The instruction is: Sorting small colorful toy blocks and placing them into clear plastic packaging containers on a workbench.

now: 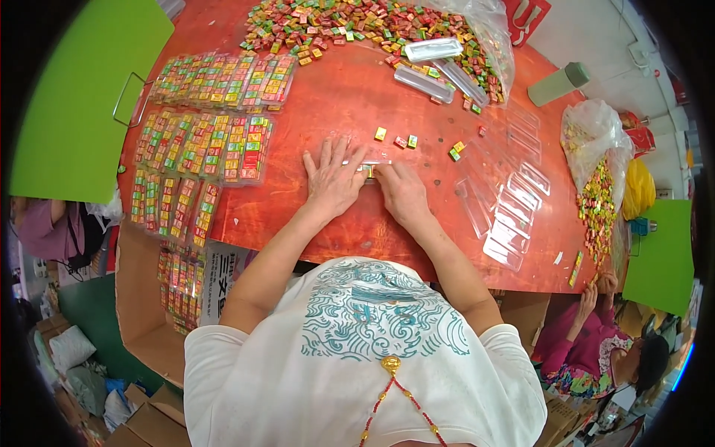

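Observation:
In front of me on the red table lies a narrow clear plastic tray (381, 162), mostly covered by my hands. A few small coloured boxes (369, 171) show in it, between my hands. My left hand (333, 181) rests over its left end, fingers stretched and spread. At the right end my right hand (403, 192) is closed, its fingers curled down by the small boxes; what they pinch is hidden. Just beyond sit loose small boxes: a yellow one (380, 133), a red one (401, 141) and a green one (412, 141). Another yellow-green pair (456, 151) lies farther right.
Filled trays (201, 145) stand in rows at left. A big heap of small boxes (350, 26) spreads at the back, with closed clear cases (434, 50) on it. Empty clear trays (514, 212) lie right, near a bottle (557, 83). A co-worker (596, 346) sits at far right.

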The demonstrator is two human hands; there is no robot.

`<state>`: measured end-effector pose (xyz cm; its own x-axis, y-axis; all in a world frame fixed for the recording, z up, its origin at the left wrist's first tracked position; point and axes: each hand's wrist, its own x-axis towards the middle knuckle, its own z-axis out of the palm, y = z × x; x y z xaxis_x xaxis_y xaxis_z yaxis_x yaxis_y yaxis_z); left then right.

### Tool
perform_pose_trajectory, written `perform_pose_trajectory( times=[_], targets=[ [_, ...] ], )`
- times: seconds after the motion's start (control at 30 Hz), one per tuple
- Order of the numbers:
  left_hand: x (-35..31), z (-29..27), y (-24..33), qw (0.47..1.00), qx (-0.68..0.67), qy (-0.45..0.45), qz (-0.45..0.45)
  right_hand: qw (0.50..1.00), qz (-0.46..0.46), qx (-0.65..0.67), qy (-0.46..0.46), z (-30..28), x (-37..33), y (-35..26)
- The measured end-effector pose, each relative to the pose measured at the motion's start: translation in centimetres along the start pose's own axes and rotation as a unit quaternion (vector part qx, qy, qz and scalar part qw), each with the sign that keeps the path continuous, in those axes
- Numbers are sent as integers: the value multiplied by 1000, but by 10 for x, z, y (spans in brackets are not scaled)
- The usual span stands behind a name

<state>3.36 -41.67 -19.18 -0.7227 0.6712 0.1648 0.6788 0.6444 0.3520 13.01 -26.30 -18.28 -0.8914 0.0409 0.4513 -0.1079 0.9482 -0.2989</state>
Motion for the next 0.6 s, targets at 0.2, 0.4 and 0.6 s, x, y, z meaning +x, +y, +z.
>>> perform_pose_trajectory(
  times=[0.2, 0.4, 0.6],
  targets=[
    [-16, -18, -26, 973, -213, 87, 14, 968, 133, 213, 28, -16, -13, 5],
    [-47, -18, -22, 999, 5, -42, 23, 998, 31, 50, 22, -14, -15, 3],
    [-48, -21, -17, 998, 39, -50, 20, 1000, -2, -4, -17, -15, -9, -1]
  ],
)
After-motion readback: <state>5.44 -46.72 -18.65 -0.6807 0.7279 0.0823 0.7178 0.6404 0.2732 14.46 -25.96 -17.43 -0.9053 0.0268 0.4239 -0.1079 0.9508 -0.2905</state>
